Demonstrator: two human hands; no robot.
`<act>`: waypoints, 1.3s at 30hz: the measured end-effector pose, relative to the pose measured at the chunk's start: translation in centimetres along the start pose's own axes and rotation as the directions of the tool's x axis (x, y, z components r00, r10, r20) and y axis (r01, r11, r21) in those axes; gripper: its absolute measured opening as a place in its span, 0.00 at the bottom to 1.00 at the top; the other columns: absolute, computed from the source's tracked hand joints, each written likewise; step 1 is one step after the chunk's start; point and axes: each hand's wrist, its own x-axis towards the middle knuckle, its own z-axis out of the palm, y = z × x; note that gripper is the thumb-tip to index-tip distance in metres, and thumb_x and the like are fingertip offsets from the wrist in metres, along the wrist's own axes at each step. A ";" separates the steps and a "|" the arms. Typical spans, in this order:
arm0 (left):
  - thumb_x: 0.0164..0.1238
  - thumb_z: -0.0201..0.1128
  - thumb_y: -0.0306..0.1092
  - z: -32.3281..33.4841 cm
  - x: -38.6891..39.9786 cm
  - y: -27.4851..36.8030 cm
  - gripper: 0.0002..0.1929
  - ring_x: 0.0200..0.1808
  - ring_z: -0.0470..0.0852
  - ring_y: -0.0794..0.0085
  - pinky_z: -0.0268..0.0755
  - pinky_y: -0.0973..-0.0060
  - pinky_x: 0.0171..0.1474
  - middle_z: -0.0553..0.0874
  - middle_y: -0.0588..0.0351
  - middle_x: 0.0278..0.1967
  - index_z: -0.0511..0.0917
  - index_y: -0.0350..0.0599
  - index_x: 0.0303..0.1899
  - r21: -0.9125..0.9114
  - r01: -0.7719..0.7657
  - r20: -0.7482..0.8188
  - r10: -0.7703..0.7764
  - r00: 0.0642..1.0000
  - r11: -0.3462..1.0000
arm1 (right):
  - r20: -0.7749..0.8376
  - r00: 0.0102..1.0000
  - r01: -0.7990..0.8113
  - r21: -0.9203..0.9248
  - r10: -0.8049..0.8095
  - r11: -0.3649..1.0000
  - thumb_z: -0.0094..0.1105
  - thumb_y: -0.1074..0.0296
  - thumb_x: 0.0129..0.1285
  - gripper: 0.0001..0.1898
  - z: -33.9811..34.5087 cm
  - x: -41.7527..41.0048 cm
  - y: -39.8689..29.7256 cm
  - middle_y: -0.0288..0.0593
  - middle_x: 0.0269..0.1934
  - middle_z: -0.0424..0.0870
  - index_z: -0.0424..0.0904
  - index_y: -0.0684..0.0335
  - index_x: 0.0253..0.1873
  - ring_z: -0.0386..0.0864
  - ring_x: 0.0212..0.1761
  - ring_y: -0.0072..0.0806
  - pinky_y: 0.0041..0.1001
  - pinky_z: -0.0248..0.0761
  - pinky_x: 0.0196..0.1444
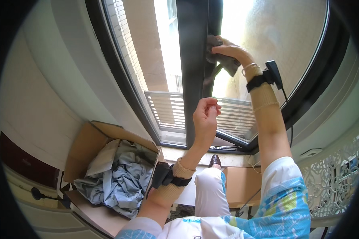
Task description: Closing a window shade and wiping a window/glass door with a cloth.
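Note:
My right hand (233, 51) grips a dark grey cloth (229, 64) and presses it against the black window frame (194, 59), near the edge of a glass pane (272, 38). The cloth hides part of the frame there, and one corner of it hangs down over the glass. Lower down, my left hand (205, 119) is raised in front of the frame with its fingers curled in, and nothing shows in it. A black device on a strap (258, 80) sits over a beige cuff on my right wrist, and a similar strapped device (167, 176) is on my left.
An open cardboard box (83, 149) with crumpled grey-blue fabric (125, 176) stands at lower left. My shoe (215, 161) is near the sill (176, 154), beside another cardboard box (242, 185). A white openwork panel (335, 179) is at right. Slatted metal (167, 107) lies beyond the window.

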 end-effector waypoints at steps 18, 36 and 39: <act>0.68 0.50 0.23 -0.6 1.4 -1.9 0.09 0.36 0.79 0.75 0.73 0.77 0.43 0.81 0.55 0.35 0.76 0.36 0.45 0.184 0.007 -0.014 -0.005 1.000 0.983 | -0.457 0.839 -0.273 0.115 0.295 0.955 0.61 0.46 0.56 0.26 -0.8 -9.4 6.8 0.46 0.42 0.84 0.76 0.56 0.54 0.81 0.48 0.39 0.33 0.74 0.48; 0.74 0.47 0.26 10.6 16.6 -8.6 0.06 0.36 0.76 0.82 0.71 0.79 0.41 0.78 0.60 0.35 0.74 0.37 0.40 -0.371 -0.073 -0.301 -0.045 0.953 0.926 | -0.329 0.539 0.140 -0.872 -0.775 0.468 0.65 0.67 0.46 0.09 3.4 7.1 1.2 0.39 0.41 0.74 0.80 0.59 0.35 0.72 0.45 0.33 0.30 0.68 0.42; 0.74 0.48 0.26 9.8 16.9 -8.5 0.07 0.34 0.77 0.82 0.72 0.79 0.40 0.78 0.60 0.33 0.75 0.36 0.39 -0.371 -0.104 -0.283 -0.005 0.959 0.923 | -0.212 0.592 0.107 -0.936 -0.778 0.336 0.64 0.67 0.46 0.08 2.8 5.7 -0.4 0.38 0.39 0.74 0.80 0.60 0.32 0.72 0.44 0.32 0.29 0.67 0.41</act>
